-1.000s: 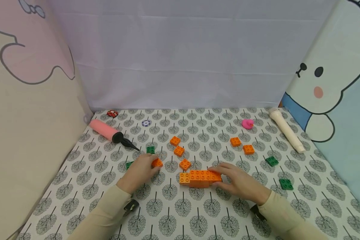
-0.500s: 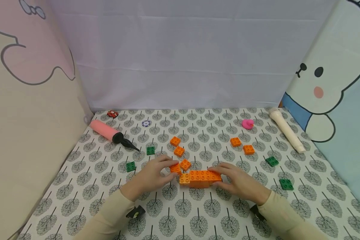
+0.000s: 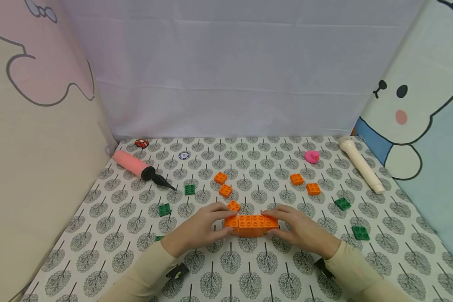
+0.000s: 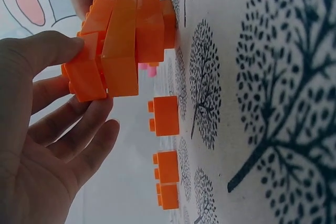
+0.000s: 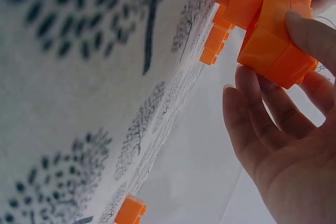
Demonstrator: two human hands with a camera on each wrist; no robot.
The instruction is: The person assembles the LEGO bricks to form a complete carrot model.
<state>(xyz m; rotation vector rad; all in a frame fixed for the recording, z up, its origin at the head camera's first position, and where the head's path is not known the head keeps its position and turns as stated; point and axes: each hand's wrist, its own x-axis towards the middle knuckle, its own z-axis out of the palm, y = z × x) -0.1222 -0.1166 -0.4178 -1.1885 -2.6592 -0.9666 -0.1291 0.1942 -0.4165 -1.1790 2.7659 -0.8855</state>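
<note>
In the middle of the table stands a stepped stack of orange toy building bricks (image 3: 251, 231), studs up. My left hand (image 3: 200, 228) pinches a small orange brick (image 4: 84, 74) between thumb and fingers, over the left end of the stack's upper row. A thin gap shows between that brick and the long brick (image 4: 121, 51) under it in the left wrist view. At the opposite end my right hand (image 3: 301, 230) grips the stack, thumb on the near side and fingers on the far side.
Loose orange bricks (image 3: 225, 191) lie behind the stack, with two more (image 3: 313, 188) to the right. Green bricks (image 3: 164, 209) are scattered on both sides. Farther back are a pink-and-black pump (image 3: 136, 164), a red toy car (image 3: 141, 143), a pink duck (image 3: 311, 157) and a white tube (image 3: 360, 165).
My left hand has carried the small orange brick rightward from beside the green bricks onto the stack's left end. The right hand keeps its hold in the same place.
</note>
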